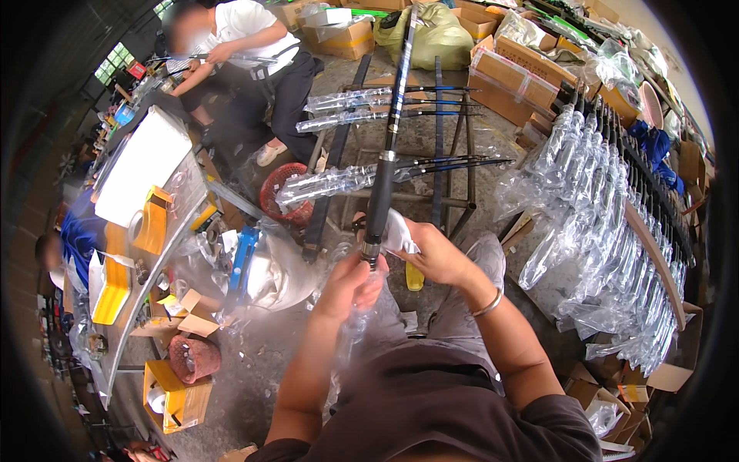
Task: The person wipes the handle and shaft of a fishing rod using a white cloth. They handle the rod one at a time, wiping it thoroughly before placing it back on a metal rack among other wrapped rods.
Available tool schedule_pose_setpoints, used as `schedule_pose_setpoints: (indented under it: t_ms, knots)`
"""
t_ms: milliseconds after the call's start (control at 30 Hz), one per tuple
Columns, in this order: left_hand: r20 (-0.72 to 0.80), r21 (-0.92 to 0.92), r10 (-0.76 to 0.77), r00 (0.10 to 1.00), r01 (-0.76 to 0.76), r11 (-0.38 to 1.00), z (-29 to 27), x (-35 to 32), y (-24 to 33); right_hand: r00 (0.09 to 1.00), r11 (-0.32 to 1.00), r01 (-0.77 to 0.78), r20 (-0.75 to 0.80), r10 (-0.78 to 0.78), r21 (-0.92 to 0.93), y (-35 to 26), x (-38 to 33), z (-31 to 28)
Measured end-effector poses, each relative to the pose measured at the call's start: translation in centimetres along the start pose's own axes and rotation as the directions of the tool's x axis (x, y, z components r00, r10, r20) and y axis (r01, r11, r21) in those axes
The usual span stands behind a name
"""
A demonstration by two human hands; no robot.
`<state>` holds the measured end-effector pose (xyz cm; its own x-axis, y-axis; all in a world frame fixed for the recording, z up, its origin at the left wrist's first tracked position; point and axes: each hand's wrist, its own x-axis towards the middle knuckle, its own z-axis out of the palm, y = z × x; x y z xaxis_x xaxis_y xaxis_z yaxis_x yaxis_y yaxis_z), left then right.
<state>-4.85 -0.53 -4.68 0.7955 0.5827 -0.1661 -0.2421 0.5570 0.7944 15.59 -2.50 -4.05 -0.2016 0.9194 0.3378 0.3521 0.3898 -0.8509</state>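
Observation:
A black fishing rod (380,196) stands nearly upright in front of me, its tip pointing away toward the top. My left hand (351,286) is wrapped round the lower end of its handle. Clear plastic (355,327) hangs below that hand. Higher on the handle, my right hand (439,252) presses a white cloth (398,233) to the rod's right side; its fingers are closed, partly behind the cloth. Beyond the hands, fishing rods with plastic-wrapped handles (331,183) lie across a metal rack (449,202).
Many plastic-sleeved rods (589,208) lean in a row at right. Left are a cluttered workbench (165,254), a red basket (278,187) and a white sack (279,266). A co-worker (265,58) sits at the far left, handling a rod. Cardboard boxes (512,81) stand at the back.

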Motion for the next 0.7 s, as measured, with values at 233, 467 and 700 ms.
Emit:
schedule_pose_setpoints:
  t_ms: [233,467,700]
  knots:
    - [0.265,-0.315,0.091,0.960,-0.003,0.949,-2.6,2.4,0.0,0.954,0.946,-0.297,-0.007,0.298,-0.132,6.6,-5.4,1.5]
    - [0.204,-0.285,0.143,0.968,-0.081,0.955,-5.9,4.8,-1.3,0.733,0.228,-0.562,0.350,0.583,0.795,10.2,-12.8,2.9]
    - [0.130,-0.213,0.093,0.987,-0.064,0.975,-6.5,4.3,-2.0,0.698,0.071,-0.407,0.260,0.667,0.911,11.9,-14.2,3.4]
